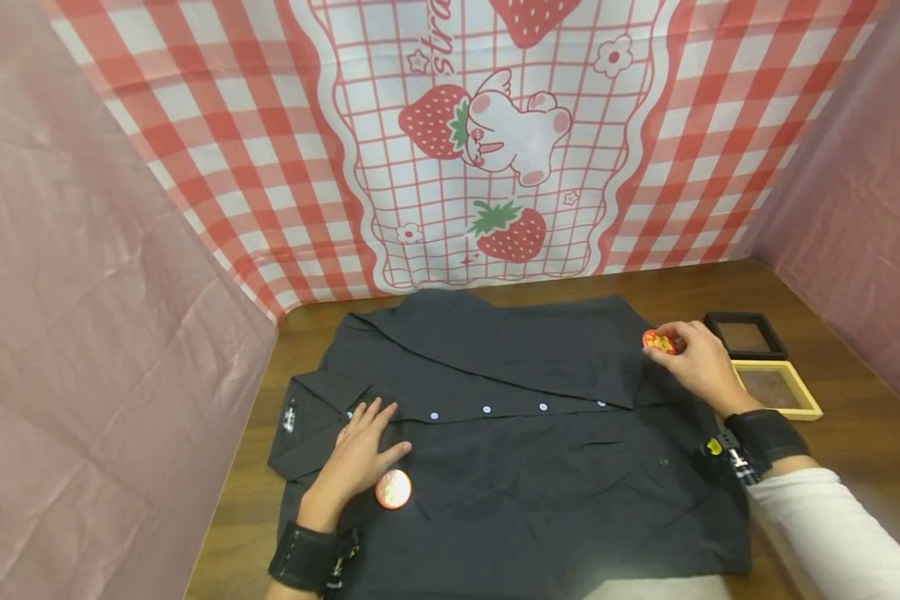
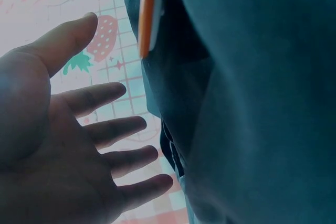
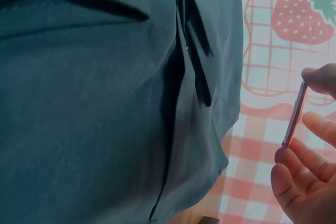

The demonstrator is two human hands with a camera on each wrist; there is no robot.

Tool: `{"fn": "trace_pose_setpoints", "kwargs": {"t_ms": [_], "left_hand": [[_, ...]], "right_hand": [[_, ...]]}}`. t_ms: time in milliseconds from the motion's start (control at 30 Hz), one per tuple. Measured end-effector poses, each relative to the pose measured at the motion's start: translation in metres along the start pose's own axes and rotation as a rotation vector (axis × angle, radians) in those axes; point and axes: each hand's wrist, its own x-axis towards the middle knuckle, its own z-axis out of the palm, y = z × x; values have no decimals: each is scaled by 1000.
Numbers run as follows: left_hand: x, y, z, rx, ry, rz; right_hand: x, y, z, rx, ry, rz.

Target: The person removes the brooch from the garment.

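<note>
1) Your right grip (image 1: pixel 697 367) pinches an orange-red badge (image 1: pixel 656 341) at the right of the picture, by the edge of the dark shirt (image 1: pixel 540 483)
2) Your left grip (image 1: pixel 360 448) is released, its fingers spread on the shirt at lower left, the thumb near a pale round badge (image 1: pixel 393 489) that lies there too
3) A black frame (image 1: pixel 775 335) and a yellow frame (image 1: pixel 804 387) lie at right on the wooden desk (image 1: pixel 246 500)
</note>
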Motion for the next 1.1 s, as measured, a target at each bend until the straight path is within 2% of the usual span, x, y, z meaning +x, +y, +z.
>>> {"fn": "trace_pose_setpoints", "kwargs": {"t_ms": [333, 567, 767, 1100], "left_hand": [[-1, 0, 1, -16, 7, -5], [-1, 0, 2, -14, 22, 19], [-1, -1, 0, -9, 21, 21], [-3, -4, 2, -12, 10, 26]], "right_hand": [[3, 9, -7, -14, -16, 32], [4, 16, -10, -29, -12, 38], [6, 24, -15, -44, 2, 33], [6, 33, -21, -64, -22, 61]]}}
